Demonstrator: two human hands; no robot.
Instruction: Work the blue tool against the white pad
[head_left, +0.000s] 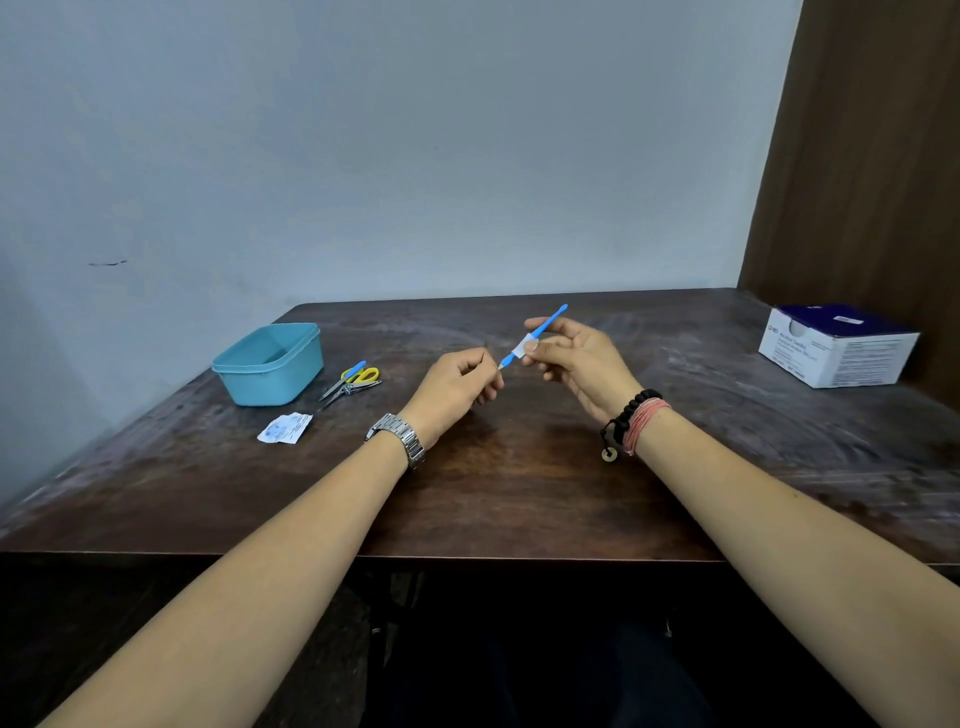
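Here, right hand fingers pinch the blue scalpel — left hand curled beside.

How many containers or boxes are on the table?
2: a blue tub at the table's far left beside the scissors, and a white box at its far right corner. None seem hidden.

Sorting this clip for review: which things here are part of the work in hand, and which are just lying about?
In hand:
blue tool, pinched by the right hand
left hand, fingers curled at the tool's lower tip; whether it touches is unclear

Lying about:
tub
scissors
wrapper
white box
all on the table
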